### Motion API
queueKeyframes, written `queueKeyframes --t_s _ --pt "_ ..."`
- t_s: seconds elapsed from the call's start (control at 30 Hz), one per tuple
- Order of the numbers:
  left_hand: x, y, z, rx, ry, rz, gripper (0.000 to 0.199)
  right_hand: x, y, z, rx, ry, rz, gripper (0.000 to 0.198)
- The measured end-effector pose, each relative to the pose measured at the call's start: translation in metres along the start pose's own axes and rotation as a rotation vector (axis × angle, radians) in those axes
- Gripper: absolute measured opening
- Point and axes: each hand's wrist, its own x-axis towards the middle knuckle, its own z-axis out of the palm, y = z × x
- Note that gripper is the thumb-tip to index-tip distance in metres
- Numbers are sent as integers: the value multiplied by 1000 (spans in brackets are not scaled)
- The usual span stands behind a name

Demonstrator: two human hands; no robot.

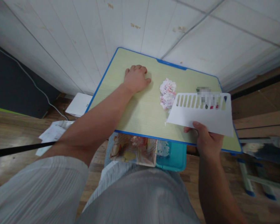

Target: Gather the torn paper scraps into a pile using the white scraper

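Observation:
A white card with a row of slots cut along its far edge is gripped at its near edge by my right hand, thumb on top. It is held over the right part of a pale yellow-green table with a blue rim. Palm down on the left part of the table rests my left hand, empty, fingers bent and thumb apart. Between my hands lies a small heap of white and pink pieces, perhaps paper or petals; the card's left end comes close to it. Behind the card, something is blurred by pixels.
Below the table's near edge, at my lap, are a patterned box or bag and a teal plastic tray with white bits inside. A white panelled wall stands behind the table. Papers and a white flat box lie at left.

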Motion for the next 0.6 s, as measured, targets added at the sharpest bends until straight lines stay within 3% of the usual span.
queueKeyframes --t_s 0.33,0.6 --pt "6 -2 6 28 42 15 51 0 5 -1 67 -1 -16 27" --pt "8 -5 8 15 46 6 46 -2 13 -18 77 -4 1 25"
